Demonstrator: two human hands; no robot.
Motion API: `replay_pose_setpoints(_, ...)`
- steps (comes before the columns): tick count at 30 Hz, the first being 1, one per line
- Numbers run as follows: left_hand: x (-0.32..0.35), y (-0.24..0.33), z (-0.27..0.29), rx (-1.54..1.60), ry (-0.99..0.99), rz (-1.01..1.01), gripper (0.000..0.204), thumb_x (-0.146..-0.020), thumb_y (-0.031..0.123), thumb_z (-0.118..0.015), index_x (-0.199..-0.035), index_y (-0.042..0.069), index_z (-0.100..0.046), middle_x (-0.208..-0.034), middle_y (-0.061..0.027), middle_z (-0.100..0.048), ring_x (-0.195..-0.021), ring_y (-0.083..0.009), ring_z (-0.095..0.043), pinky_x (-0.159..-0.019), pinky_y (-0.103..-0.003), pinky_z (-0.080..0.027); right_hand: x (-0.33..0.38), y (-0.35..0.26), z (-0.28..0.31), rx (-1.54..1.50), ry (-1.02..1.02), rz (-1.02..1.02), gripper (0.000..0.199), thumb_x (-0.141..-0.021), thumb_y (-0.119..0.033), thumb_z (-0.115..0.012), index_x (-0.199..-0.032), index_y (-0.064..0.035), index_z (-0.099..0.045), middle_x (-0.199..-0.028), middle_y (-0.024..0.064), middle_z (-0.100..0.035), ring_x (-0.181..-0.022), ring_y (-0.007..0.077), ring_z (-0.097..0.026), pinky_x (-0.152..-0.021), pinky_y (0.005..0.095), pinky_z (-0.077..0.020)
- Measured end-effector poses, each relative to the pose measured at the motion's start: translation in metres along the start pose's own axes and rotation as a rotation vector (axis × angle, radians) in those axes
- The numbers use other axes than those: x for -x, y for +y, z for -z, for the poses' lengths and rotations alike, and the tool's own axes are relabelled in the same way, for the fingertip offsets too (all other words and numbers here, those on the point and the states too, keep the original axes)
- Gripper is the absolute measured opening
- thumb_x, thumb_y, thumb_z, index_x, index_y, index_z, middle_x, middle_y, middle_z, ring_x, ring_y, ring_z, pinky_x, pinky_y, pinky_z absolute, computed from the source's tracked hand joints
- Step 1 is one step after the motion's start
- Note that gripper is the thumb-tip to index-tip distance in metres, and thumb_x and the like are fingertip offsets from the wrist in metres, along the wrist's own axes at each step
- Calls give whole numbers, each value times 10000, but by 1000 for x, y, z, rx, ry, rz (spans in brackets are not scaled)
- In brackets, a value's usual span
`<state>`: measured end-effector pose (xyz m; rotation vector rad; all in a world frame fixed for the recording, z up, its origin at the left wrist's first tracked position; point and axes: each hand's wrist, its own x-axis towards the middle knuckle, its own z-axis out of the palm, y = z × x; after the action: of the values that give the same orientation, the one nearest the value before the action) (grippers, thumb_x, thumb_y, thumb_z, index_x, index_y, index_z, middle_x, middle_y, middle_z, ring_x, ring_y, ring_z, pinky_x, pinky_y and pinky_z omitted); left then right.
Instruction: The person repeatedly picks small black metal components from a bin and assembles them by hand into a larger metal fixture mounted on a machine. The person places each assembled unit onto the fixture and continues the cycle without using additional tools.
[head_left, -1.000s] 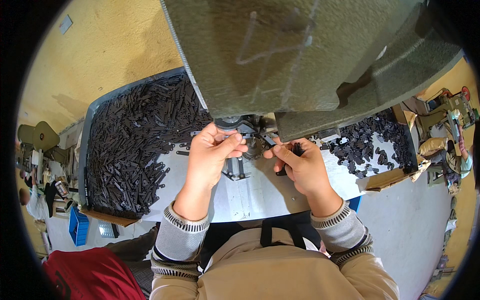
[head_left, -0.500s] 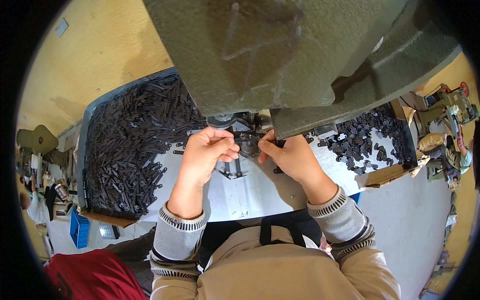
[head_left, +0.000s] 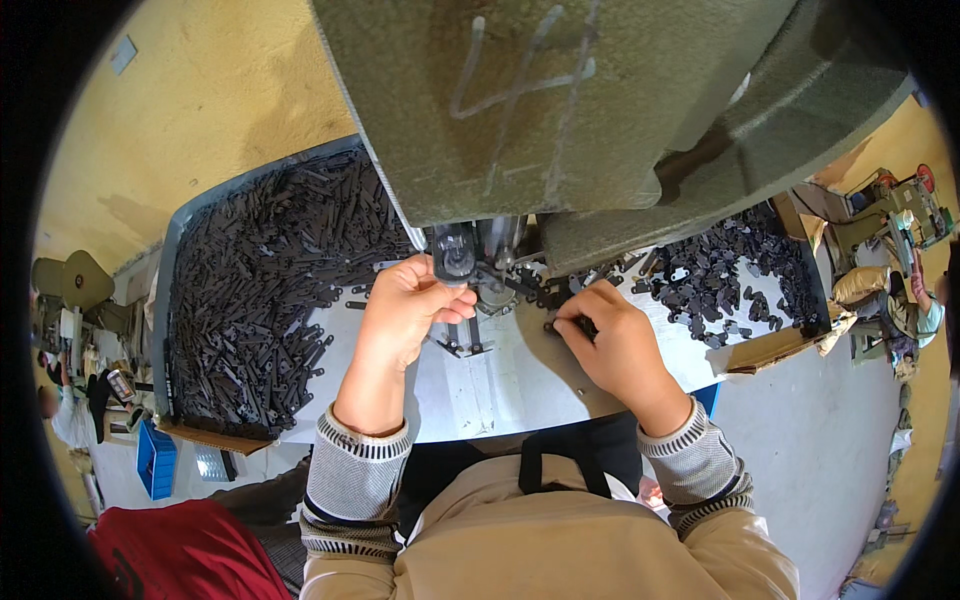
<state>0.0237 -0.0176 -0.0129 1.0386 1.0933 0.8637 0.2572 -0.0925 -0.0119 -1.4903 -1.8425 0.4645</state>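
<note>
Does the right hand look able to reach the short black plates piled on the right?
Probably yes: the right hand sits just left of the short black plates, with open tabletop between them.

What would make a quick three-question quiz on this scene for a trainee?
1. Multiple choice: on which side of the table is the big heap of long dark strips? A: left. B: right. C: both.
2. True or false: the blue bin stands on the table.
3. Fill in: the ___ hand is nearer the dark cylinder beneath the green machine.
Key: 1, A. 2, false. 3, left hand.
</note>
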Motion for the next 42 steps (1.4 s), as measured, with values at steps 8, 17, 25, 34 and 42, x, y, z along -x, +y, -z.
replay_pose_setpoints(8,3,5,1,263,86,-164,23,-898,71,-594,-909,51,-591,-748,-16,-604,-601,-58,-528,-528,-167,-412,-31,-14,-15,-85,162,60,125,-788,-53,-712,-883,9,-659,-779,126,-680,-644,234,-650,-579,286,-492)
replay_pose_setpoints(17,4,6,14,273,123,-401,131,-832,-53,-521,-902,44,-574,-736,31,-530,-597,-43,-457,-523,-170,-355,-46,-21,-34,-77,144,187,128,-768,-63,-736,-892,-40,-710,-792,105,-690,-629,214,-643,-563,277,-483)
replay_pose_setpoints(25,2,1,8,199,119,-348,167,-809,-78,-511,-930,27,-557,-712,18,-526,-611,-62,-469,-571,-197,-377,-44,-14,-20,-584,-21,-229,176,-813,3,-600,-982,49,-614,-859,133,-669,-611,141,-554,-553,247,-440)
replay_pose_setpoints(34,-3,-5,20,-255,213,-402,178,-840,-10,-595,-1011,17,-556,-813,-8,-594,-683,-55,-505,-616,-198,-404,-32,-17,-1,-1599,-252,-811,159,-935,-9,-460,-1071,65,-498,-1057,185,-630,-645,148,-593,-520,219,-482)
replay_pose_setpoints(42,4,-4,51,-394,224,-336,75,-810,-10,-661,-865,9,-614,-748,20,-589,-611,-35,-476,-572,-187,-404,-21,-9,-1,-1487,-210,-788,168,-961,-180,-549,-990,-14,-557,-820,88,-650,-589,104,-583,-434,187,-405)
